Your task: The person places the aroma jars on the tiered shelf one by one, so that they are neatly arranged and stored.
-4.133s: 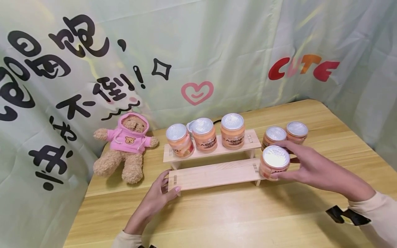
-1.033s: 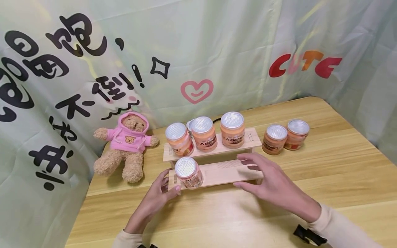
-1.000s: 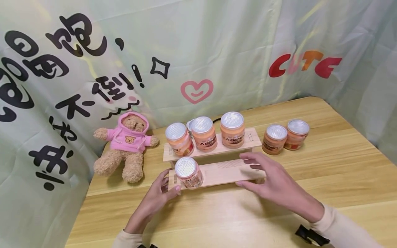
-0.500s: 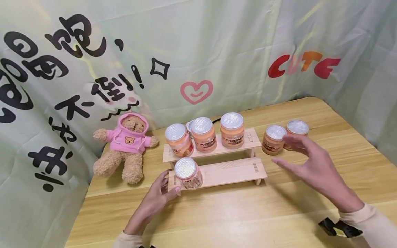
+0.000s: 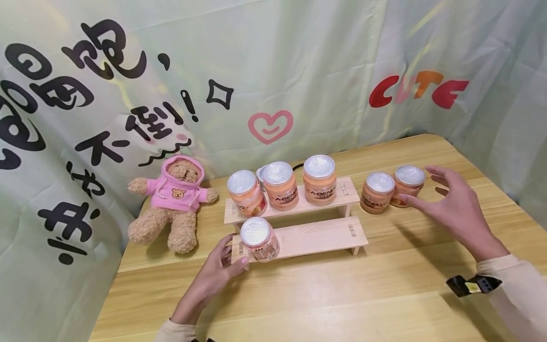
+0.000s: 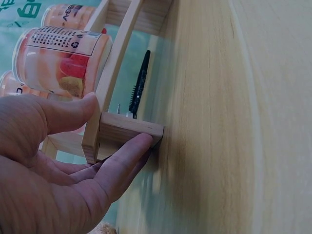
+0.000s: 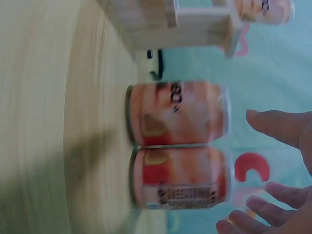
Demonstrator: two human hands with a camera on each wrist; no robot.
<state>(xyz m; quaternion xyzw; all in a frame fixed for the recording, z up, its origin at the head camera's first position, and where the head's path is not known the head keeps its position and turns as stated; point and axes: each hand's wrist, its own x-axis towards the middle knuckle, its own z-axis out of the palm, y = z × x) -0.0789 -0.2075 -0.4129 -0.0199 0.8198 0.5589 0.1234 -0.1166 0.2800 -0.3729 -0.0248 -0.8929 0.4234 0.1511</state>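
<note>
My left hand (image 5: pixel 218 266) holds the left end of the lower wooden shelf (image 5: pixel 316 237); in the left wrist view its thumb presses the board's edge and a fingertip touches the shelf leg (image 6: pixel 129 127). One peach-coloured jar (image 5: pixel 261 244) with a silver lid stands on that board beside the thumb. Over at the right, my right hand (image 5: pixel 459 209) is spread with nothing in it, close to the farther of two similar jars, the right jar (image 5: pixel 408 187) and the left jar (image 5: pixel 376 197). In the right wrist view a gap shows between the thumb (image 7: pixel 278 124) and the jar lids.
Behind, the upper wooden shelf (image 5: pixel 290 209) bears three jars in a row, with a small whitish object partly hidden behind them. A teddy bear (image 5: pixel 179 204) in a pink hoodie sits at the left. A printed curtain (image 5: pixel 325 85) hangs along the table's back.
My right hand has brought a jar from the right to the lower shelf's left end and released it. It has since moved back right, over to the two jars. My left hand stays put.
</note>
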